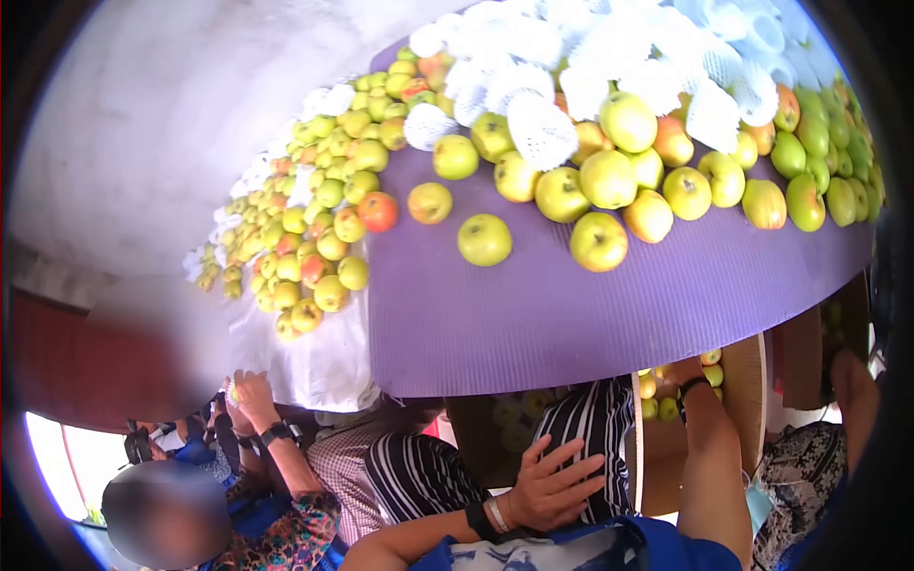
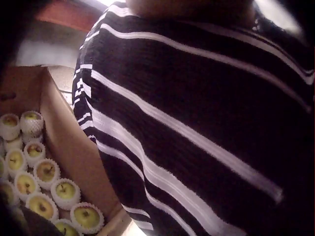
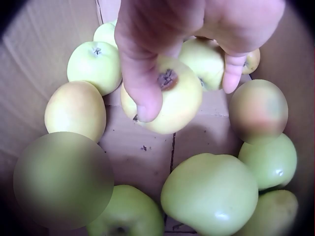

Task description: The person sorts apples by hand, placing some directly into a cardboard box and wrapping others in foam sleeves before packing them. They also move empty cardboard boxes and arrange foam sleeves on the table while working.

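Note:
My left hand [image 1: 547, 485] lies with spread fingers on the striped trousers [image 1: 595, 423], holding nothing. The right hand [image 1: 684, 371] reaches down into a cardboard box [image 1: 747, 385] below the table edge. In the right wrist view, that hand [image 3: 197, 29] grips a yellow-green apple [image 3: 182, 110] that has a brown patch round its stem; the thumb lies across its side. Another pale apple [image 3: 204, 64] is under the fingers, and whether they touch it I cannot tell. More apples, such as a large green one [image 3: 209, 191], lie along the box walls.
A purple sheet [image 1: 476, 324] covers the table, bearing many apples [image 1: 607, 179] and white foam nets [image 1: 543, 128]. Another box [image 2: 74, 142] holds apples in foam nets [image 2: 42, 206]. One person sits at the left with raised hands [image 1: 255, 400]; another person's arm [image 1: 855, 404] is at the right.

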Available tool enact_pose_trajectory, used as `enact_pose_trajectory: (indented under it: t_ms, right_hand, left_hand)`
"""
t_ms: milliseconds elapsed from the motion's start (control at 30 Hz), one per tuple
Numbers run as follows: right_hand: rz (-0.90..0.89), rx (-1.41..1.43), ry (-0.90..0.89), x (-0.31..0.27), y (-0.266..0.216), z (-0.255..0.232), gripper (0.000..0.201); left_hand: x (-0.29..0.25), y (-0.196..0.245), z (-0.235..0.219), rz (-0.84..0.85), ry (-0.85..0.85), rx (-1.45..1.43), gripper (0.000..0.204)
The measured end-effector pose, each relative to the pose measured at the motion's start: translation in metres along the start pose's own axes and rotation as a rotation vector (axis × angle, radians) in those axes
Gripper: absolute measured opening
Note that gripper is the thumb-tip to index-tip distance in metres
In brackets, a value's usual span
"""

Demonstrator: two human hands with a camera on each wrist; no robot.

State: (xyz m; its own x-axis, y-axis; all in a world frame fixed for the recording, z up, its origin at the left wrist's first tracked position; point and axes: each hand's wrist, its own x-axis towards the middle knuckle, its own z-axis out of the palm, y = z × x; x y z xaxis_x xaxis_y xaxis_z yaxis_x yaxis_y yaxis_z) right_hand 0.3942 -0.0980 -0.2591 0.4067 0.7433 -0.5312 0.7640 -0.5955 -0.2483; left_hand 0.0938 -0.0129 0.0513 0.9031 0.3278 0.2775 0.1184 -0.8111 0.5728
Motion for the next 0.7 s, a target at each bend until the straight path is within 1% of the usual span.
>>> enact_pose_trajectory:
  t_ms: [133, 167, 200, 267, 333, 400, 433, 467, 500, 567, 600, 633, 700]
  right_hand:
    - [0.061, 0.188, 0.105, -0.035, -0.007, -0.012, 0.075]
    - [0.137, 0.327, 0.151, -0.048, -0.014, -0.027, 0.085]
    - [0.121, 0.315, 0.168, -0.058, -0.016, -0.033, 0.085]
    - [0.157, 0.403, 0.261, -0.083, -0.017, -0.04, 0.079]
    - [0.083, 0.652, 0.41, -0.111, -0.018, -0.049, 0.072]
    - [0.036, 1.109, 0.359, -0.171, -0.062, -0.123, 0.062]
    - [-0.163, 1.381, 0.294, -0.189, -0.067, -0.134, 0.06]
    - [-0.237, 1.54, 0.225, -0.212, -0.083, -0.156, 0.062]
    - [-0.313, 1.692, 0.144, -0.234, -0.101, -0.174, 0.064]
    - [-0.47, 1.656, 0.093, -0.257, -0.122, -0.19, 0.067]
    - [-0.528, 1.605, 0.12, -0.264, -0.133, -0.193, 0.069]
    - [-0.687, 1.512, 0.2, -0.285, -0.176, -0.228, 0.067]
    - [-0.862, 1.2, 0.276, -0.283, -0.205, -0.238, 0.065]
  left_hand:
    - [0.002, 0.003, -0.005, 0.005, 0.013, -0.054, 0.035]
    - [0.003, 0.003, -0.005, 0.022, 0.017, -0.067, 0.036]
    - [0.004, 0.004, -0.006, 0.034, 0.034, -0.077, 0.038]
    - [0.003, 0.005, -0.006, 0.054, 0.062, -0.079, 0.038]
    - [0.003, 0.006, -0.005, 0.071, 0.083, -0.108, 0.037]
    - [0.004, 0.009, -0.007, 0.078, 0.102, -0.111, 0.034]
    - [0.004, 0.011, -0.01, 0.074, 0.099, -0.126, 0.032]
    - [0.006, 0.013, -0.016, 0.067, 0.063, -0.163, 0.031]
    - [0.005, 0.011, -0.016, 0.08, 0.091, -0.153, 0.031]
    - [0.006, 0.003, -0.015, -0.09, 0.159, -0.598, 0.031]
    - [0.006, 0.0, -0.02, -0.162, 0.182, -0.785, 0.039]
    - [0.008, 0.005, -0.03, -0.143, 0.211, -0.782, 0.039]
    - [0.008, 0.02, -0.049, -0.481, 0.257, -1.595, 0.047]
